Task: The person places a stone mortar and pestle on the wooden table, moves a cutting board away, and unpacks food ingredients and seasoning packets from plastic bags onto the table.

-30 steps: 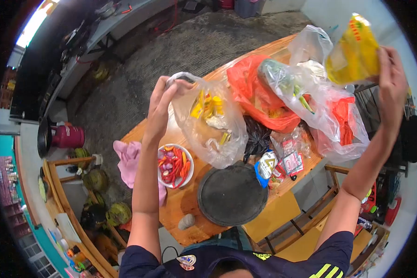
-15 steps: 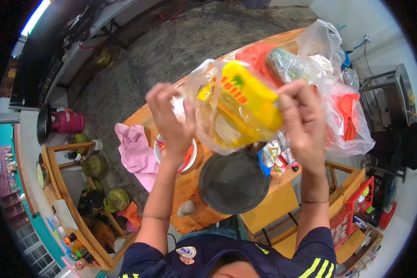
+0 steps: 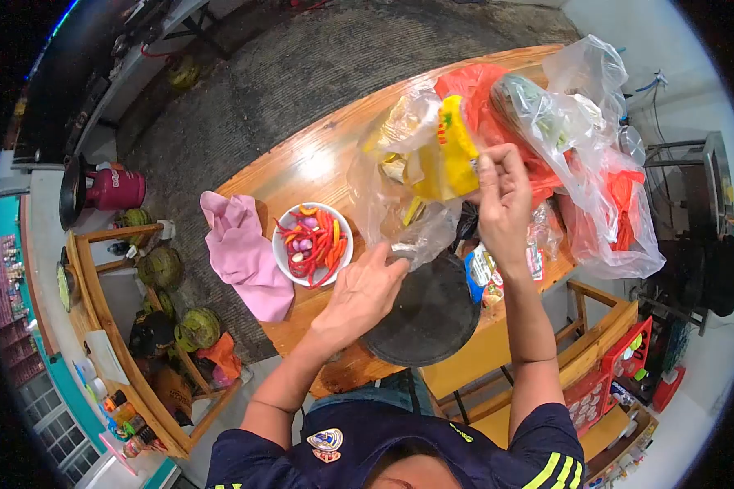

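Note:
My right hand (image 3: 504, 186) is closed on the edge of a yellow plastic packet (image 3: 458, 147) with red lettering, held above the wooden table. To its left hangs a clear plastic bag (image 3: 375, 191) with more yellow-printed packaging inside. Whether the yellow packet is partly inside that bag, I cannot tell. My left hand (image 3: 360, 289) pinches the lower edge of the clear bag, over a round dark stone mortar plate (image 3: 424, 318). Left of the bag stands a white bowl (image 3: 347, 259) of red chillies (image 3: 328, 240), shallots and garlic.
A pink cloth (image 3: 249, 257) lies at the table's left edge. Red and clear plastic bags (image 3: 546, 122) of produce crowd the right side. Small sachets (image 3: 485, 273) sit right of the mortar plate. A red crate (image 3: 587, 399) stands at lower right.
My left hand has come down and right from beside the bag to its lower edge. The yellow packet has turned more upright, and the clear bag now hangs left of it.

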Available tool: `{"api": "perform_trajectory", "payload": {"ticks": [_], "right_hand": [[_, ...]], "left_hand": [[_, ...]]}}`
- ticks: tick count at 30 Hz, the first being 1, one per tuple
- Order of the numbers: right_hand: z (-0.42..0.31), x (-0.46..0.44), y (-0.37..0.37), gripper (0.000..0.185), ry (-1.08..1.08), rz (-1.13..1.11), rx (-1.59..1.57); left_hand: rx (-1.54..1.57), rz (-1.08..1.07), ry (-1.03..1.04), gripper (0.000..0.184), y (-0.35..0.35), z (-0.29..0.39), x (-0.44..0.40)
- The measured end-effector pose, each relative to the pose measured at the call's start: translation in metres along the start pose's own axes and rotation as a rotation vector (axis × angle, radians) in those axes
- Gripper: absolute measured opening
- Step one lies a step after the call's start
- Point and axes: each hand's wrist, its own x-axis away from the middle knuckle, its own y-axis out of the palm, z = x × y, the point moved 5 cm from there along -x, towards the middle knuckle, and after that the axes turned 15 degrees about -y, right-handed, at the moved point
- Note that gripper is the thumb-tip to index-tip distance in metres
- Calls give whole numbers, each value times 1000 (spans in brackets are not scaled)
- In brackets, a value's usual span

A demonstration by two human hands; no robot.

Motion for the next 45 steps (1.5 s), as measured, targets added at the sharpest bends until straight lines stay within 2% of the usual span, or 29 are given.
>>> {"api": "perform_trajectory", "payload": {"ticks": [4,9,13,15,18,20,22,24,25,28,29,32,33,36,37,40,41,43,45], "right_hand": [[19,23,26,7,105,8,-96],[59,48,51,8,143,-125,37],[58,53,69,10,35,-264,123],[61,52,70,15,-19,-338,159],[32,45,52,22,-52,-379,269],[-6,40,37,26,-149,-445,295],[-22,38,23,28,-188,-582,364],[-26,40,13,28,-164,-813,435],[-32,33,10,26,-196,-774,473],[-49,11,5,23,-434,-495,396],[-58,4,5,20,-487,-445,405],[-64,-6,7,19,-545,-344,389],[-59,-11,9,18,-528,-300,374],[-50,-36,8,14,-581,-171,288],[-27,-44,11,36,-309,-332,130],[-23,-47,1,78,-509,-327,193],[-9,-39,3,121,-369,-481,171],[26,-9,18,127,-393,-490,417],[29,8,32,127,-237,-575,721]], "left_hand": [[49,-45,5,16,-7,9,2],[156,-5,55,17,-26,24,6],[224,117,106,19,-33,21,0],[207,127,68,18,-44,22,-1],[134,173,37,23,-58,15,-5],[48,222,32,26,-69,17,-10],[90,228,-2,29,-81,22,-15],[127,254,-40,32,-89,22,-24],[98,245,-43,60,-92,18,-32],[-46,651,272,92,-118,44,-56],[-33,597,246,110,-118,35,-69],[50,230,295,105,-109,16,-111],[106,141,294,76,-105,14,-120],[60,-77,134,41,-94,10,-141],[59,11,183,19,-95,21,-136],[165,47,245,19,-104,30,-125],[87,81,156,19,-111,30,-120],[49,192,92,20,-121,35,-109],[-6,262,77,21,-122,49,-101]]}}
